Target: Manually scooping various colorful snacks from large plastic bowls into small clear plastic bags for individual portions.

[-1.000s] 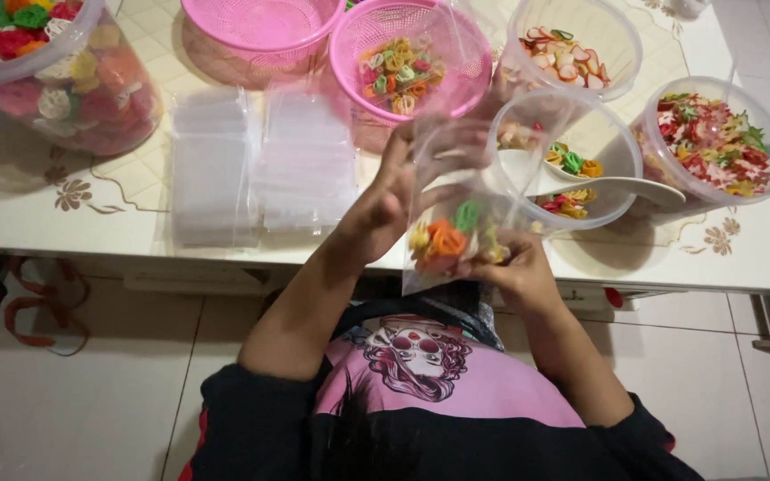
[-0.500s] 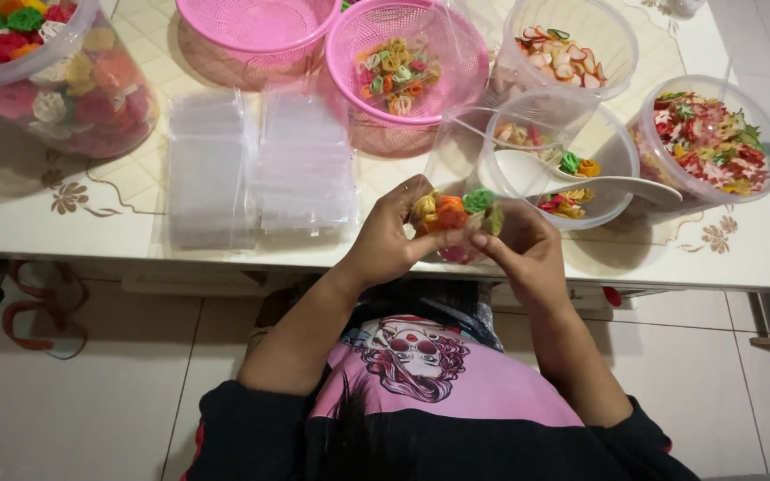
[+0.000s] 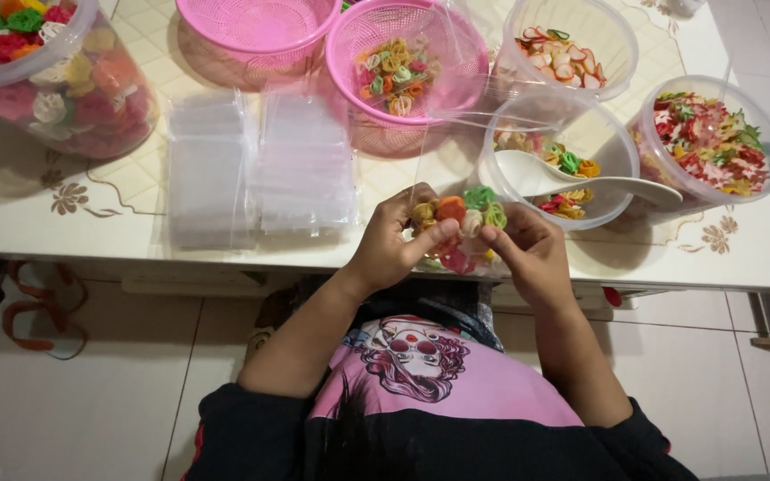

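Head view: upright snack bag point(image 3: 456, 233) between both hands.

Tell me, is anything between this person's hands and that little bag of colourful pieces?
Nothing visible. The left hand and right hand both grip the small clear bag directly, fingers pinching it from either side just above the table edge. The white spoon lies apart in the tub behind.

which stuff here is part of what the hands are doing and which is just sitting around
In hand:
- left hand and right hand, both pinching the small clear bag of coloured crackers

Lying about:
- stacks of empty clear bags
- pink baskets
- white spoon in a clear tub
- big tub of flower-shaped crackers
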